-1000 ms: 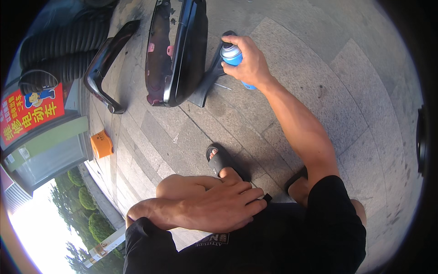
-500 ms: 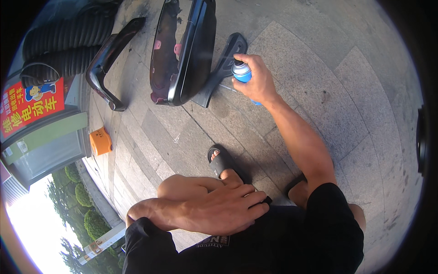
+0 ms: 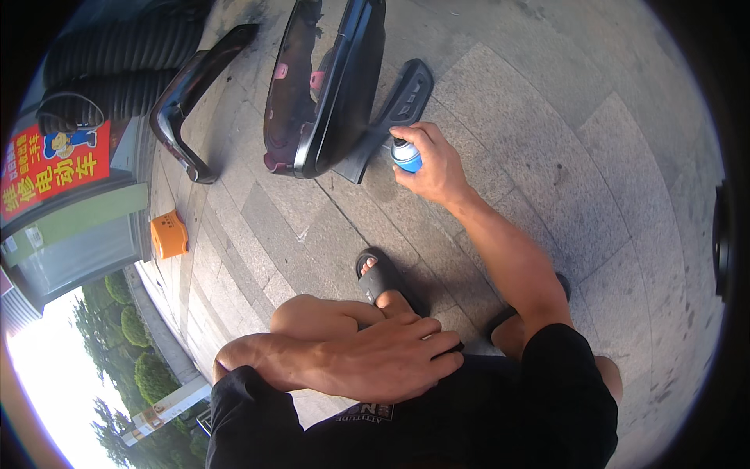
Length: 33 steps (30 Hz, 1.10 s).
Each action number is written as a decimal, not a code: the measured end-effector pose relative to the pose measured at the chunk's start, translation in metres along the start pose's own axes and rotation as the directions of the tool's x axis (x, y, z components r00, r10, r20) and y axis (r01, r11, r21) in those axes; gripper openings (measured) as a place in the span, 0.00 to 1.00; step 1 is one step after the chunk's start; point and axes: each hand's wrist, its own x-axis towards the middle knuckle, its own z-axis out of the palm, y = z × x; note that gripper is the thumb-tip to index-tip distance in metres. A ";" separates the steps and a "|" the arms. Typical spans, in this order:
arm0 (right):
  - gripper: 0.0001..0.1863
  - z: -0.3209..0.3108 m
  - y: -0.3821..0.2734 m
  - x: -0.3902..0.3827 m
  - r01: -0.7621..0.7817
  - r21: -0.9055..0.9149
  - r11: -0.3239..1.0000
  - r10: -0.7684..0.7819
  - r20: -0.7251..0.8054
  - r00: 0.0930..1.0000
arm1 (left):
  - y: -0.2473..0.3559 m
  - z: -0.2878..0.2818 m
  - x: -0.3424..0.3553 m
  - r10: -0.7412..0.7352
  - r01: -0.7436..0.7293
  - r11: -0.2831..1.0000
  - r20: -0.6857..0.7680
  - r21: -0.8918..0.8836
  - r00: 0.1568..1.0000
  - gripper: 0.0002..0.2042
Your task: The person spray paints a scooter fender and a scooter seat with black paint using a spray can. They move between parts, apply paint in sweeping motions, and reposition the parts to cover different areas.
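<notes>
My right hand [image 3: 432,168] is wrapped round a blue and silver spray can [image 3: 407,156], index finger on its black nozzle. Just left of the can a glossy black plastic shell [image 3: 344,102] stands on the paving, its hollow inner side showing dark with pink tabs. Behind the can, partly covered by the shell, lies a long dark plastic panel [image 3: 404,98] with slots near its far end. My left hand [image 3: 394,356] rests across my lap, fingers curled; a bit of something black shows by the fingertips, mostly hidden.
A bent glossy black part [image 3: 178,109] lies at the far left, near ribbed black hoses [image 3: 117,59] and a red sign [image 3: 66,168]. An orange stool [image 3: 169,234] stands by the shopfront. My sandalled foot [image 3: 383,277] is on the stone paving [image 3: 547,180].
My right hand has moved the spray can slightly nearer to me and left. The view has shifted a little, and the black shell appears slightly further right. My left hand stays put.
</notes>
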 end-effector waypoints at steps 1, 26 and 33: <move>0.34 0.002 -0.003 -0.001 -0.030 -0.022 0.999 0.031 0.051 0.998 | 0.000 0.001 -0.001 0.007 -0.007 1.000 -0.010 0.003 1.000 0.16; 0.34 0.016 -0.015 0.035 -0.003 -0.124 0.992 -0.006 -0.073 0.997 | 0.006 0.017 -0.028 0.020 -0.016 0.998 -0.061 0.059 0.998 0.09; 0.35 0.031 -0.030 0.010 0.029 -0.126 0.992 -0.018 0.094 0.995 | 0.005 0.016 -0.029 0.029 -0.026 0.998 -0.057 0.055 0.998 0.08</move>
